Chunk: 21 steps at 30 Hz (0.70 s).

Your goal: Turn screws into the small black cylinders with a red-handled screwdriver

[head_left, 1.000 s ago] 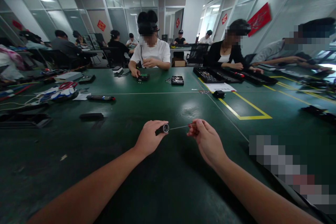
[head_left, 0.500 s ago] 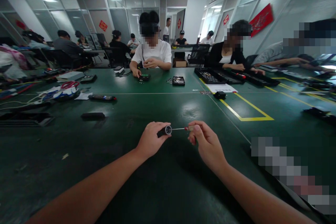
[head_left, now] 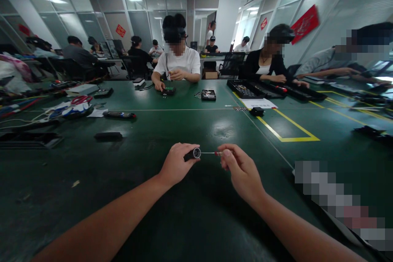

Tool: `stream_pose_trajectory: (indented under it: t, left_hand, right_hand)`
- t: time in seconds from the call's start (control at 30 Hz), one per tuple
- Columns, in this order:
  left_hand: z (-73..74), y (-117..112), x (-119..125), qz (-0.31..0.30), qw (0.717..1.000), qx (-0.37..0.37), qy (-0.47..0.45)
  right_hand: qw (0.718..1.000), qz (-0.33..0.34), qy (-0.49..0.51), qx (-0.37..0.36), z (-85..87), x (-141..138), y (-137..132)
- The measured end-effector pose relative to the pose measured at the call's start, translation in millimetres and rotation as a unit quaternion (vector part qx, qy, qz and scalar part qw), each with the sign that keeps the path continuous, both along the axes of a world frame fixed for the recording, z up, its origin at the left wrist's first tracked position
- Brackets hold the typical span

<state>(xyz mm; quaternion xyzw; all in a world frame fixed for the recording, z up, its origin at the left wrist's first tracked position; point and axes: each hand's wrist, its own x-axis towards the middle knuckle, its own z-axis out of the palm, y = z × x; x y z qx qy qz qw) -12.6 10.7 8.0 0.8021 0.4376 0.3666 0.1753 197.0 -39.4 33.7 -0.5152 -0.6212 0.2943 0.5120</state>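
Held between the thumb and fingers of my left hand is a short black cylinder, its round silver-rimmed end facing right. My right hand is closed around the handle of a small screwdriver, which has a red collar and a thin metal shaft. The shaft points left and its tip meets the cylinder's round end; exactly where it sits inside the rim is too small to tell. Both hands are raised over the green table, and my right fingers cover most of the handle.
A black bar-shaped piece and a dark pen-like tool lie to the left, near a black tray and tangled cables. Ahead right are a small black block and yellow tape. Co-workers sit across the table.
My right fingers have shifted forward and rolled around the screwdriver handle, covering more of it. My left hand and the cylinder stay nearly still. A person standing at the back has moved right.
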Motion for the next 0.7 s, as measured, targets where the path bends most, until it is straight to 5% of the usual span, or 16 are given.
stream_pose_trajectory:
  t: [0.23,0.7]
  left_hand:
    - [-3.5,2.0,-0.5,-0.003,1.000,0.001,0.005]
    - [-6.3,3.2,0.3,-0.004,1.000,0.004,-0.005]
  right_hand:
    - [0.998,-0.016,-0.055,0.010,-1.3,-0.6,-1.9]
    - [1.000,0.017,-0.001,0.001,-6.4,-1.0,-1.3]
